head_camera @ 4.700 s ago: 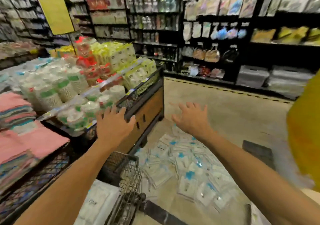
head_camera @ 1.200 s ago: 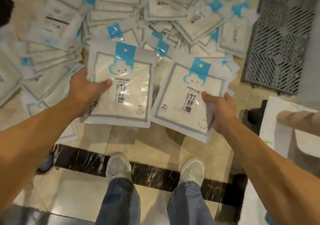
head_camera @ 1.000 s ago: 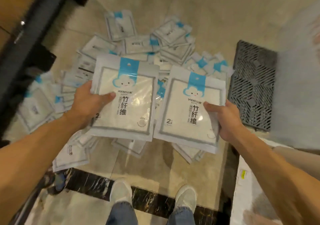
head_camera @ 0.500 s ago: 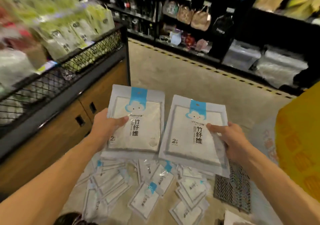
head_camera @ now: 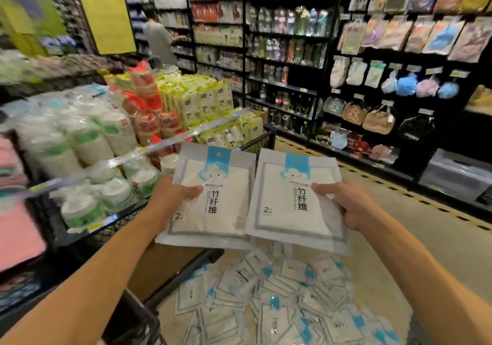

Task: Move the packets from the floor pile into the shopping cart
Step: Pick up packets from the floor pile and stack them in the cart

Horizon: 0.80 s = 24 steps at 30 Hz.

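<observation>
I hold two white packets with blue cloud labels side by side at chest height. My left hand (head_camera: pixel 170 198) grips the left packet (head_camera: pixel 213 203) by its left edge, thumb on its front. My right hand (head_camera: pixel 346 201) grips the right packet (head_camera: pixel 292 203) by its right edge. Below them, the floor pile of several like packets (head_camera: pixel 279 296) spreads over the beige floor. A dark wire corner of the shopping cart (head_camera: pixel 138 320) shows at the bottom left, beneath my left forearm.
A display stand (head_camera: pixel 111 225) with a mesh rim and stacked paper cups stands at left, close to my left arm. Black shelving (head_camera: pixel 372 78) with bottles and hanging goods lines the back and right. A person (head_camera: pixel 158 38) stands far down the aisle.
My view has risen from the floor pile to the aisle. Both hands have lifted the two packets up from the pile, and the grips are the same.
</observation>
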Each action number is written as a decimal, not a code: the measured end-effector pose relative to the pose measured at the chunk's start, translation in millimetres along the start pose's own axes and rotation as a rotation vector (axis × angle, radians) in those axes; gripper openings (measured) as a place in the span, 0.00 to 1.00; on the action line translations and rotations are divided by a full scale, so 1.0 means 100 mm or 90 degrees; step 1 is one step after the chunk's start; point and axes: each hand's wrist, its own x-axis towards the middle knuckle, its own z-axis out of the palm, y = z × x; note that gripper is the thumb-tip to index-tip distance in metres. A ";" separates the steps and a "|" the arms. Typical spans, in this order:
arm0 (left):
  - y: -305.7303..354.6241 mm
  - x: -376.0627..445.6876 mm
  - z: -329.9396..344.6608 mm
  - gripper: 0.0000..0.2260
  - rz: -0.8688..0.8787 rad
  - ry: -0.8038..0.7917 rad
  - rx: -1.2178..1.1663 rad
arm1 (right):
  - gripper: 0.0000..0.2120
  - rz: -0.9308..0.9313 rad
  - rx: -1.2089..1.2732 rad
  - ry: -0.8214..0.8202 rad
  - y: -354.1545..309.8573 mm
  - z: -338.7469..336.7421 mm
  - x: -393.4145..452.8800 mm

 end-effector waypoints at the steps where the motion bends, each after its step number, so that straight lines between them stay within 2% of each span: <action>1: 0.03 -0.12 -0.09 0.10 0.003 0.027 -0.004 | 0.23 -0.003 -0.007 -0.031 -0.04 0.08 -0.01; 5: 0.01 -0.68 -0.49 0.11 -0.015 0.142 -0.030 | 0.21 -0.016 -0.043 -0.145 -0.11 0.37 -0.13; 10: -0.13 -1.51 -1.01 0.13 -0.046 0.285 -0.059 | 0.10 -0.057 -0.076 -0.259 -0.04 0.78 -0.43; 13: -0.23 -2.05 -1.37 0.17 -0.053 0.356 -0.062 | 0.12 -0.061 -0.101 -0.337 0.07 1.09 -0.65; 18: -0.34 -2.90 -1.96 0.10 -0.053 0.478 -0.063 | 0.16 -0.045 -0.127 -0.450 0.35 1.74 -1.15; 24: -0.69 -3.63 -2.80 0.10 -0.071 0.531 -0.069 | 0.18 -0.027 -0.157 -0.526 0.74 2.61 -1.74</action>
